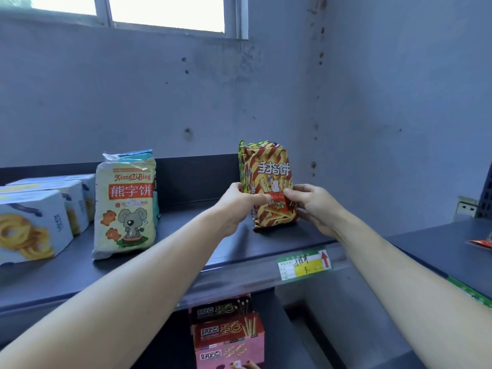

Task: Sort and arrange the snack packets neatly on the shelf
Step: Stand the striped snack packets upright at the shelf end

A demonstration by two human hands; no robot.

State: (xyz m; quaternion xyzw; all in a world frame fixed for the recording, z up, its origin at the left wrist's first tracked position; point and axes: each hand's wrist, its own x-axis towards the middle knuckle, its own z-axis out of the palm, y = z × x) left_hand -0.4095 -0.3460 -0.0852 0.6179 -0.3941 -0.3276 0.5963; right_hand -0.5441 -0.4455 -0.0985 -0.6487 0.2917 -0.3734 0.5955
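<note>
At centre frame we see the striped snack packet (269, 179) standing upright on the dark shelf (191, 235). Our left grip (241, 199) pinches its left edge. Our right grip (312, 205) curls round its right side, thumb on the front. A cream bear-biscuit packet (125, 209) stands well apart at left, beside white boxes (34, 225).

The striped packet (271, 187) I hold is glossy crinkled plastic, the dark shelf (80, 275) looks smooth matt metal, and the wall (372, 102) is rough.
</note>
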